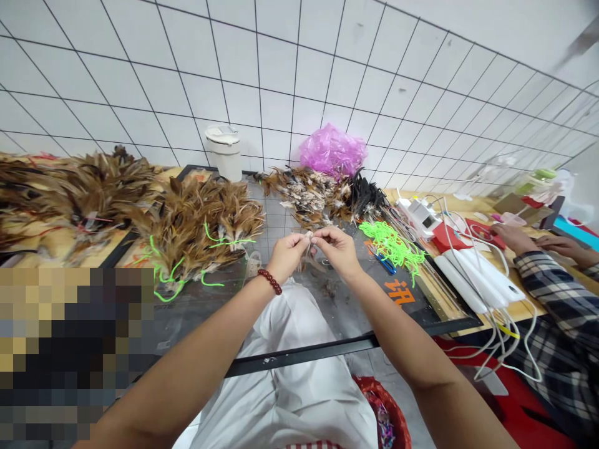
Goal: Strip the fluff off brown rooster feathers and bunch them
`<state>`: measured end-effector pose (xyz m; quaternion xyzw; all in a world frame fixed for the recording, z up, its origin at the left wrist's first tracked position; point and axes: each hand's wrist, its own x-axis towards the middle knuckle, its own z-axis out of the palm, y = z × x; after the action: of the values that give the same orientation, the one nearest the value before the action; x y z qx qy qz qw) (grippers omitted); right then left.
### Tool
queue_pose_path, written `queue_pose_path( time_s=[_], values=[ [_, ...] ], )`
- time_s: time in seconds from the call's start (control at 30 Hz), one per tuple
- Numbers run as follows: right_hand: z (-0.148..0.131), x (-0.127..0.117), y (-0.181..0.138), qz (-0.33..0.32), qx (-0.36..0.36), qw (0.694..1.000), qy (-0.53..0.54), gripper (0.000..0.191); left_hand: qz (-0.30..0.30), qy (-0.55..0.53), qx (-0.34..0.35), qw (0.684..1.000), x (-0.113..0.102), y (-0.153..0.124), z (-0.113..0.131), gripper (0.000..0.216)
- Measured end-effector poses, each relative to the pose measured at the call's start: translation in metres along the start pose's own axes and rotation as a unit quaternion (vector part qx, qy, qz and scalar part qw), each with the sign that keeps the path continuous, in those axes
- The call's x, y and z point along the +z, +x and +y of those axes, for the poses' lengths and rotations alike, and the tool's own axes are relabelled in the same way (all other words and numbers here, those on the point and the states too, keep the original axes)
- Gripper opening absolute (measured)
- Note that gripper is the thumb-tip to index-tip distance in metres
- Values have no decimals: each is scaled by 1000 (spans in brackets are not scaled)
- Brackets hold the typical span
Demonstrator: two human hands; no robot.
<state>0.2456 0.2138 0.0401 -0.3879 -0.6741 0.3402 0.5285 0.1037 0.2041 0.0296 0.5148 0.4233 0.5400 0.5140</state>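
My left hand (289,254), with a beaded bracelet (270,282) on the wrist, pinches a small feather (307,257) with a pale tip. Meeting it fingertip to fingertip, my right hand (337,251) is closed on the same feather; the fingers hide most of it. Brown feather bundles (196,218) lie left of my hands, several tied with bright green cord. Beyond my hands is a heap of loose speckled feathers (309,193), with black feathers (367,196) at its right end. A tangle of green cords (393,246) rests to the right, beside blue-handled scissors (386,264).
A lidded white cup (224,153) and a crumpled pink plastic bag (333,151) stand along the tiled wall. White power strips (480,280) with cables lie to the right, near a co-worker's hands (515,237). A red basket (397,405) is below the black table edge (304,354).
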Motion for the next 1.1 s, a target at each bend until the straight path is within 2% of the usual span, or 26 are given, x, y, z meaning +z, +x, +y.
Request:
queue_pose_path(
  time_s=[0.1,0.17,0.27,0.37,0.47,0.57,0.7,0.77,0.87,0.97,1.03,1.1],
  values=[
    [-2,-1,-1,20,-41,997,-68,11,-19,-12,-7,1000,0,-1,2,33],
    [0,-1,0,25,-33,996,-74,12,-14,-20,-3,1000,0,-1,3,32],
    [5,-1,2,29,21,999,-3,22,-14,-77,-12,997,0,-1,5,25],
    [7,-1,4,-12,60,995,81,34,-36,-137,-42,989,-1,-1,6,23],
    [3,-1,3,-69,70,985,143,36,-79,-158,-63,982,-1,-3,7,25],
    [-3,-1,1,-109,97,970,192,26,-134,-168,-94,972,0,-5,10,23],
    [-7,-4,-1,-105,127,960,227,27,-208,-195,-161,945,-2,-8,17,25],
    [-7,-6,-1,-86,136,960,228,26,-223,-218,-177,933,-3,-9,20,29],
    [-5,-6,1,-58,110,976,180,25,-206,-223,-179,936,-1,-9,19,29],
    [-3,-5,5,-26,68,988,133,24,-152,-194,-132,960,1,-7,16,24],
    [1,-8,9,18,81,986,143,24,-104,-207,-100,968,0,-4,17,22],
    [8,-16,14,73,101,983,133,26,-47,-271,-96,957,-5,1,20,20]
  ],
)
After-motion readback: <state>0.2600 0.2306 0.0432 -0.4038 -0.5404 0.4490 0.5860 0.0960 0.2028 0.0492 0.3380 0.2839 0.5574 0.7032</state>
